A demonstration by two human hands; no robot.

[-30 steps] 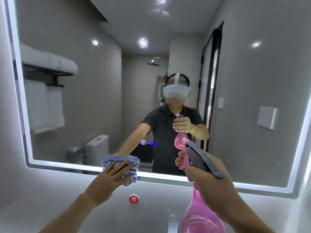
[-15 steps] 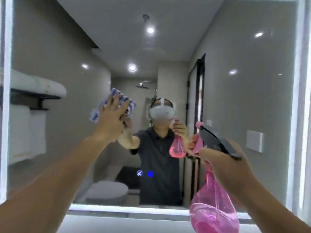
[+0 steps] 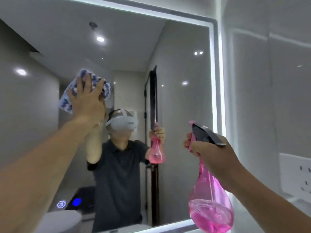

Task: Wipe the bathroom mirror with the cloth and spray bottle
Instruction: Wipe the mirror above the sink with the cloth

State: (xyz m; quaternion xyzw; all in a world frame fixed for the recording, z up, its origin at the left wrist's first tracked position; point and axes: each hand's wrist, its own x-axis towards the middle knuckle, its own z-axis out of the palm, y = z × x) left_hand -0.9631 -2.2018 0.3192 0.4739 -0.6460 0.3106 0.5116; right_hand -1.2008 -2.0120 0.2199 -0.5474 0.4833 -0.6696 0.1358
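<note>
1. Far left, the left arm comes up from the bottom corner and the left hand (image 3: 87,100) is flat against the mirror (image 3: 176,101) with the fingers spread, pinning the blue-and-white cloth (image 3: 67,98) to the glass. An open palm makes sense here, it spreads pressure over the whole cloth instead of bunching it up

2. The cloth sits in the upper-left part of the glass, well below the lit top edge (image 3: 134,10). Lots of open mirror above it, to its right and below it, so I'd guess there's plenty of wiping left. Can't tell from the glass what's already been cleaned

3. Down low on the mirror there are two glowing touch buttons (image 3: 69,203). Worth watching when the cloth gets down there, a swipe could trigger them

4. Over on the right, the right hand (image 3: 210,153) is wrapped around the neck of the pink spray bottle (image 3: 210,204), fingers near the trigger under the dark nozzle head (image 3: 207,133). It's held upright and off the glass, nozzle facing the mirror, so it's ready for a squirt without getting in the cloth's way. Bottle looks roughly a third full of pink liquid

5. Far right is the lit frame edge (image 3: 217,81), with wall beyond it. A white socket panel (image 3: 296,174) sits on that wall, so keep spray aimed at the glass
</note>
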